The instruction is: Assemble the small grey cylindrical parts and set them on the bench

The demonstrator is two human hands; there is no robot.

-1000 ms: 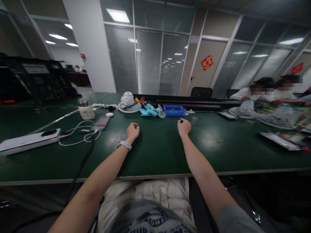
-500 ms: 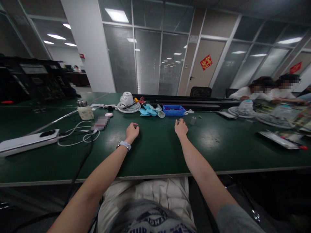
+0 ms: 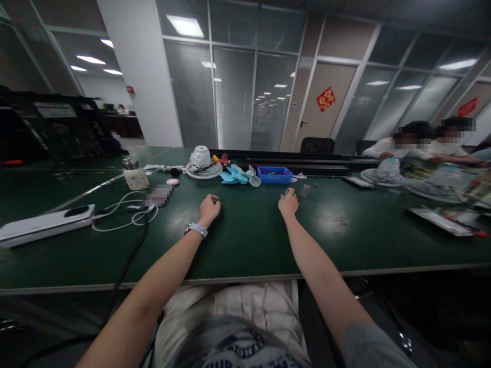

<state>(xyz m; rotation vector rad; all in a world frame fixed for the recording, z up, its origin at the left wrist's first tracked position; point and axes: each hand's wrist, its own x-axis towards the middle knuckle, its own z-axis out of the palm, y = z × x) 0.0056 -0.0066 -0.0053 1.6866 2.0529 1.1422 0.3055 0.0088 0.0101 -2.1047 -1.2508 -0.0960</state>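
My left hand, with a watch on its wrist, rests on the green table with its fingers curled into a loose fist. My right hand lies further right on the table, fingers closed around a small grey object I cannot name. A small grey cylinder stands just right of that hand. Beyond the hands lie a white fan grille with its motor, pale blue fan blades and a blue tray.
At the left are a white power strip, looped white cables, a black cable and a small white device. Two people sit at the far right among fan parts. The table's front edge runs just above my lap.
My right hand shifted slightly left and then back right near the grey cylinder. The left hand stayed put.
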